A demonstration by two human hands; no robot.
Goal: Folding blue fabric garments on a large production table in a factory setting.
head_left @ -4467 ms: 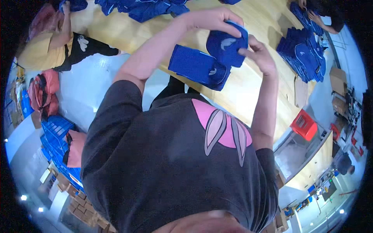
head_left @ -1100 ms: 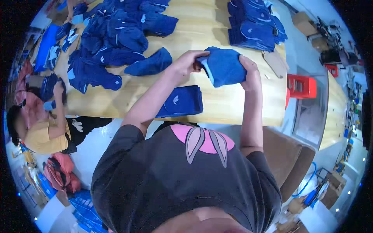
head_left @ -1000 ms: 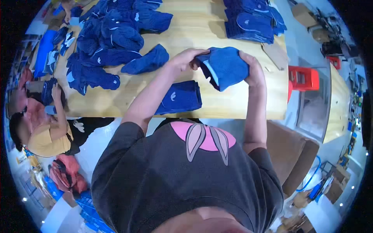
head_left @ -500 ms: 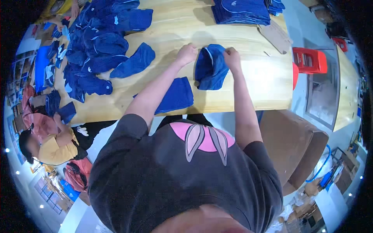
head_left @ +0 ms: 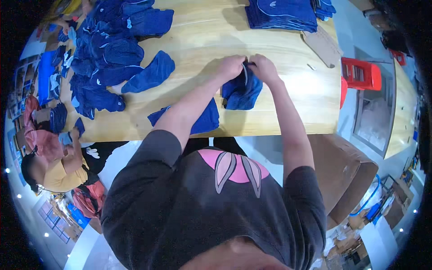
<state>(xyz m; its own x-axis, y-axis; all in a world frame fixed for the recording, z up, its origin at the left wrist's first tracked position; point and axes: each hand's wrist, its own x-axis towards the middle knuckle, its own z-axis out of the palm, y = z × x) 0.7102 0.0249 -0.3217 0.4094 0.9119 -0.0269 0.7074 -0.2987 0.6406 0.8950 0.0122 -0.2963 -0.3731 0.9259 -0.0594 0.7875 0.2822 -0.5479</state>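
Left hand (head_left: 232, 67) and right hand (head_left: 265, 69) both pinch the blue cloth (head_left: 244, 95) at its far edge, apparently to steady it over the bench (head_left: 288, 105).

No readable words or numbers

I cannot read any text here. On the soft dark blue cloth piece (head_left: 243, 96) that I hold, I can make out no lettering. A small, pale curved emblem (head_left: 272, 5) stands on the neat stack of folded dark blue cloth (head_left: 283, 19). A similar pale emblem (head_left: 98, 82) is on the loose heap of dark blue cloth (head_left: 105, 54). Both are wordless, as far as I can see.
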